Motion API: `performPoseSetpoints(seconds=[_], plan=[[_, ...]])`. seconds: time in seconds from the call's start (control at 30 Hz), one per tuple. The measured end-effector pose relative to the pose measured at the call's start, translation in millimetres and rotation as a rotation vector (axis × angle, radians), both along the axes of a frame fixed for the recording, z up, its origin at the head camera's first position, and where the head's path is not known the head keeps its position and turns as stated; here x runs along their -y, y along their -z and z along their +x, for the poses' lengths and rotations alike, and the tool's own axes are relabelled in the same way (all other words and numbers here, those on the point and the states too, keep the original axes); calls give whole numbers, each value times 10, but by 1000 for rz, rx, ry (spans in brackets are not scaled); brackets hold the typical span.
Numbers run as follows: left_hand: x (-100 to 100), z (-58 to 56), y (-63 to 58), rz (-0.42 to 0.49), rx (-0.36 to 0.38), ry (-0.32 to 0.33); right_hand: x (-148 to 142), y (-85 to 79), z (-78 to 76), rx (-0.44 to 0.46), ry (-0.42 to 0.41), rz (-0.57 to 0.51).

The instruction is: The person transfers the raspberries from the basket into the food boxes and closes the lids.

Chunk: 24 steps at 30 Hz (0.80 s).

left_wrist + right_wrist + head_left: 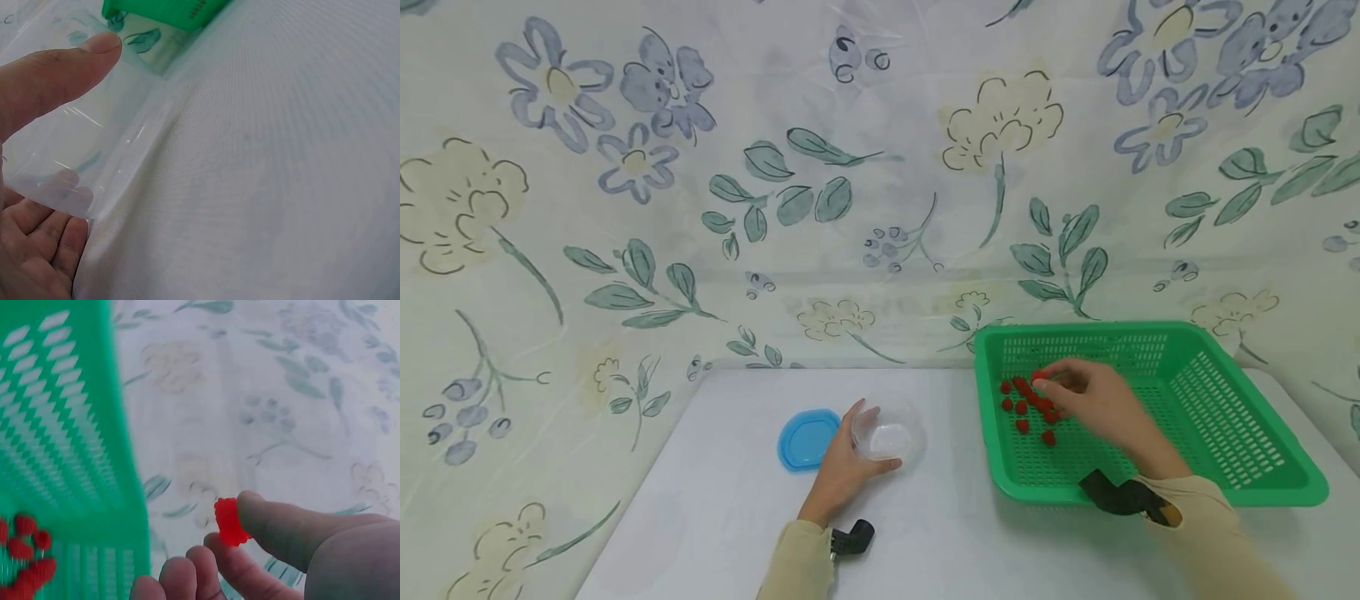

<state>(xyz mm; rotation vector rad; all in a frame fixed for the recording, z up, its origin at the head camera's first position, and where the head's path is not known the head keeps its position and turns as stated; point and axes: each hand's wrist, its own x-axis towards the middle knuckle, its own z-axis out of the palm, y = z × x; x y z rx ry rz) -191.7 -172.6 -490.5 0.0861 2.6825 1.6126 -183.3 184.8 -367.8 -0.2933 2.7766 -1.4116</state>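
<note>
Between thumb and fingertips, my right hand (1097, 404) pinches a red raspberry (231, 521), held above the left part of a green basket (1157, 497). More raspberries (1022, 426) lie on the basket floor below it. My left hand (842, 454) curves round a clear plastic tub (895, 437) on the white table, thumb on the near side and fingers on the far side. In the left wrist view the thumb lies along the wall of the clear tub (119, 144), and fingertips show through it.
A blue lid (807, 440) lies on the table (700, 508) just left of the tub, partly behind the left hand. Behind the table hangs a floral cloth (880, 167). The basket's slotted walls rise round the raspberries.
</note>
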Motion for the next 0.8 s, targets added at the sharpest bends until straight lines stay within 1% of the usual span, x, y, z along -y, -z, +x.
performPoseSetpoints(seconds=[0.23,0.47,0.8], plan=[[-8,4,8,-20,-3,4,301,81,99,-41,42,-42],[-5,5,12,-30,-4,5,691,174,141,-109,91,-43],[-18,14,21,-32,12,-6,1144,259,181,-190,81,-149]])
